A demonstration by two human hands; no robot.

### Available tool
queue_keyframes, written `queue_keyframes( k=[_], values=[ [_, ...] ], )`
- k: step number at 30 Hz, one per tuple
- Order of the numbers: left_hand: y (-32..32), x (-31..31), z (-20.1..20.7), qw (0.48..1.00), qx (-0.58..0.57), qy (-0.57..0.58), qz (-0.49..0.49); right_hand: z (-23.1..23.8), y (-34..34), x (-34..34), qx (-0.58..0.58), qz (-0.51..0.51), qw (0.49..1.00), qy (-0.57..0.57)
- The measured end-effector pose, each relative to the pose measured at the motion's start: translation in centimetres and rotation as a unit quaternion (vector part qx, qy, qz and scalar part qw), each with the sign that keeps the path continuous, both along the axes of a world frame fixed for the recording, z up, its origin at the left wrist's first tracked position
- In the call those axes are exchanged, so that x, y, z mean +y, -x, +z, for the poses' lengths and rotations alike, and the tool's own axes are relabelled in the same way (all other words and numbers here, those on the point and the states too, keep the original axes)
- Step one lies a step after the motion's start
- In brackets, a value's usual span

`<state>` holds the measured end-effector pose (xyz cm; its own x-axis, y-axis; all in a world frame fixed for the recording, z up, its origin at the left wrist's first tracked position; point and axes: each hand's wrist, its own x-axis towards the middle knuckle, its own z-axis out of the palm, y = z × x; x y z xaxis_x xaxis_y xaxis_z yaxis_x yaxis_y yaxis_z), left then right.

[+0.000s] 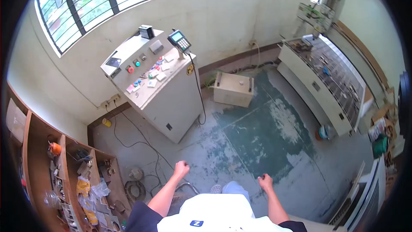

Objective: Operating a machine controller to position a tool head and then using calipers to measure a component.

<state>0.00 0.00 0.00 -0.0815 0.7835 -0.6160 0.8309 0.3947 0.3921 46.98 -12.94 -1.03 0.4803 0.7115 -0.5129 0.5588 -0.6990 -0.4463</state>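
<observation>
My left hand hangs in the air in front of me, its fingers curled into a loose fist with nothing showing in it. Further right, my right hand is raised at about the same height, fingers folded in and thumb against them; no object shows there. Neither hand touches anything. Nearest to the left hand is a grey control cabinet with red and green buttons and small parts scattered over its sloping top. A handheld controller with a screen and keys stands at its upper corner, its cable hanging down the side.
Wooden shelves with tools and plastic bags stand at left. Black cables cross the floor near a coil. A pale box sits by the wall. At right is a large machine bed with a bucket beside it.
</observation>
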Motion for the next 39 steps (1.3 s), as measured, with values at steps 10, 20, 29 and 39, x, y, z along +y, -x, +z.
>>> queue_keyframes(
  k=[10,20,29,39],
  values=[
    [-8.2,25.2,8.7,0.903,-0.174,-0.372,0.126,11.2,4.5,41.2,0.098,0.290,0.926,-0.219],
    [-6.2,47.1,18.4,0.870,-0.117,-0.442,0.184,23.5,18.8,69.4,0.188,0.465,0.807,-0.311],
    [-3.3,62.3,19.0,0.840,-0.119,-0.429,0.308,23.2,30.1,82.1,0.202,0.419,0.827,-0.317],
    [-0.4,64.6,24.9,0.732,-0.092,-0.603,0.304,29.1,35.1,86.0,0.331,0.465,0.716,-0.402]
  ],
)
